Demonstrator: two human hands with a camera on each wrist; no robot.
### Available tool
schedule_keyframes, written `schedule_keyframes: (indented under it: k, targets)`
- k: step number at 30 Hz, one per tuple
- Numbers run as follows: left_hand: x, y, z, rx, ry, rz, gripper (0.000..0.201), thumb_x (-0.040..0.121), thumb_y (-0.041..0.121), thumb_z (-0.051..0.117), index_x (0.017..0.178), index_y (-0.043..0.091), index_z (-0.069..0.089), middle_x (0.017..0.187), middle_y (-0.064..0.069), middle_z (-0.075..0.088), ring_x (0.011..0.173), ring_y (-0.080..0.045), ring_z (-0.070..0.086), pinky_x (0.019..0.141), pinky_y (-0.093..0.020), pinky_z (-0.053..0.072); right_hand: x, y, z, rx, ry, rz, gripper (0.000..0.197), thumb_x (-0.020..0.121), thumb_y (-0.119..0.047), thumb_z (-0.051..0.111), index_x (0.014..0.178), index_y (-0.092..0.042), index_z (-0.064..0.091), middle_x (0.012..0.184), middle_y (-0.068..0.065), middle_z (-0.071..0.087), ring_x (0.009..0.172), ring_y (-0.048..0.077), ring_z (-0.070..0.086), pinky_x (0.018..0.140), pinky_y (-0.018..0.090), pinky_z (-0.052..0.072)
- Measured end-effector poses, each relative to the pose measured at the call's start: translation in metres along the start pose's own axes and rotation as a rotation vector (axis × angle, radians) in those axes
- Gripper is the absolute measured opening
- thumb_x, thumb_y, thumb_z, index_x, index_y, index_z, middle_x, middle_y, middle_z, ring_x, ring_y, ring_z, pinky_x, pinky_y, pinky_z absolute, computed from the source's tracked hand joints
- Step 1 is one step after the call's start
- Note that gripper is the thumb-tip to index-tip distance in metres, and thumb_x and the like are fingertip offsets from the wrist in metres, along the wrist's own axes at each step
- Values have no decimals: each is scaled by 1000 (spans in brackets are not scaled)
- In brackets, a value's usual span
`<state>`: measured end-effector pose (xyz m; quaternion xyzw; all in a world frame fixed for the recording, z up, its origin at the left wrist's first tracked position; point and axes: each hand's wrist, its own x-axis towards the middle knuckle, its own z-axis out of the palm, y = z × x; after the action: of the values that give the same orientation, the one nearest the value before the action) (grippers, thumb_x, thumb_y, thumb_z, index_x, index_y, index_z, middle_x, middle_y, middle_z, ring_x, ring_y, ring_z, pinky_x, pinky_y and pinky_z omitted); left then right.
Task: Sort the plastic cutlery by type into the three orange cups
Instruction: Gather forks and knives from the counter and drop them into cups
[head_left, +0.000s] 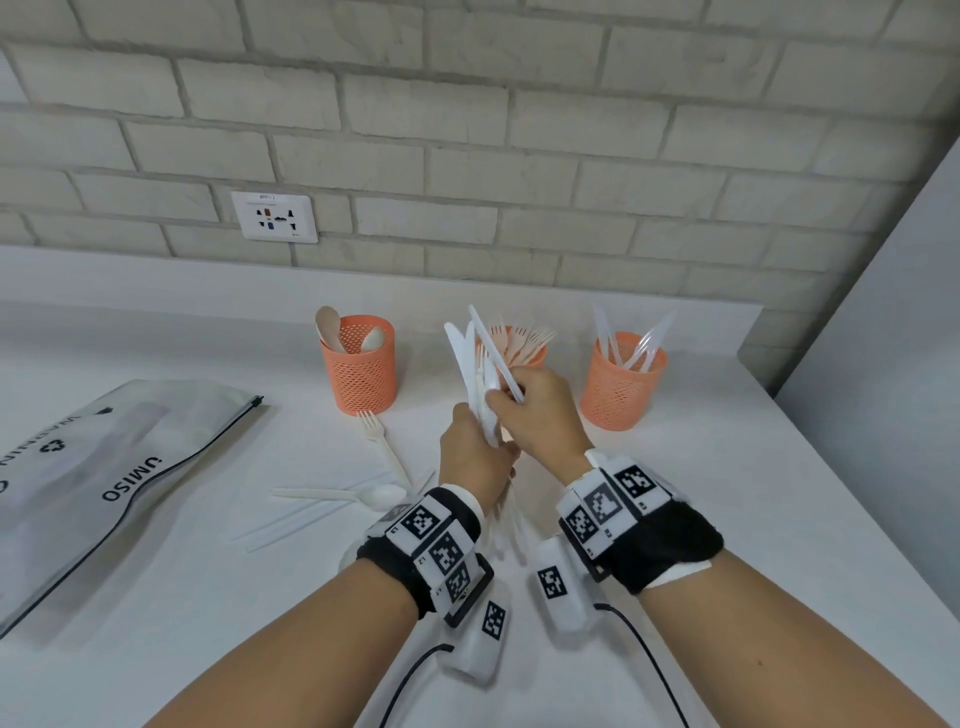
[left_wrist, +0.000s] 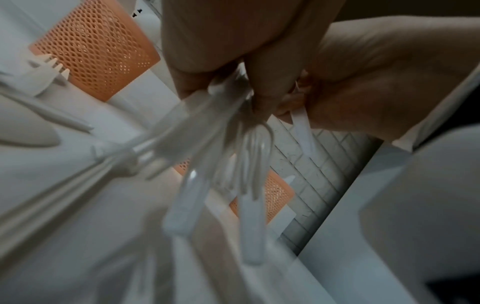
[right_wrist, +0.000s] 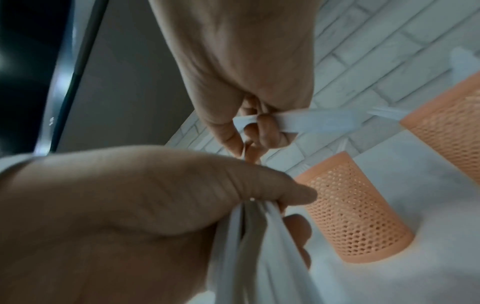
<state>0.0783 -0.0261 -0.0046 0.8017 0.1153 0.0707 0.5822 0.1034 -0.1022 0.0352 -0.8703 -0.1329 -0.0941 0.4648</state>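
The left hand (head_left: 475, 457) is gripping a bunch of white plastic cutlery (head_left: 480, 384) above the white countertop (head_left: 675, 493), blades fanning up and away toward the wall. The handles are hiding behind both wrists in the head view. Only the left wrist view is showing them (left_wrist: 187, 201), hanging down in a blurred spray; their types are hard to make out there. The right hand (head_left: 540, 410) is pinching a single white plastic knife (head_left: 493, 353), its long axis slanting up and to the left. The right wrist view is showing fingers (right_wrist: 267, 131) curling round that knife's flat handle (right_wrist: 311, 121). Behind them the middle orange mesh cup (head_left: 535, 358) is mostly hiding, with forks showing. The left orange mesh cup (head_left: 358, 369) is holding spoons, the right orange mesh cup (head_left: 621, 387) clear knives. A beige fork (head_left: 382, 441) and a white spoon (head_left: 363, 495) are lying on the counter beside a printed zip bag (head_left: 104, 467).
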Motion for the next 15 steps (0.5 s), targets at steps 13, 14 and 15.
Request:
schedule_keyframes:
  k: [13,14,15]
  targets:
    - [-1,-5,0,184,-55,15,24,90,20,54,102,5,39,92,-14,57,73,-34,64,60,-39,55,32,-1,-32,518,94,185,14,94,-27,52,99,-15,57,57,-4,42,43,9,37,41,22,33]
    - [-1,-5,1,207,-55,33,26,90,21,54,104,5,40,94,-16,59,76,-36,65,65,-43,56,29,0,-27,433,47,180,12,90,-26,59,89,-15,60,56,-6,45,42,7,38,41,20,32]
    - [-1,-4,2,231,-58,51,27,90,21,54,105,4,40,95,-17,60,79,-37,65,69,-46,56,27,2,-21,343,26,173,12,85,-24,65,78,-15,62,55,-6,48,42,5,41,42,19,33]
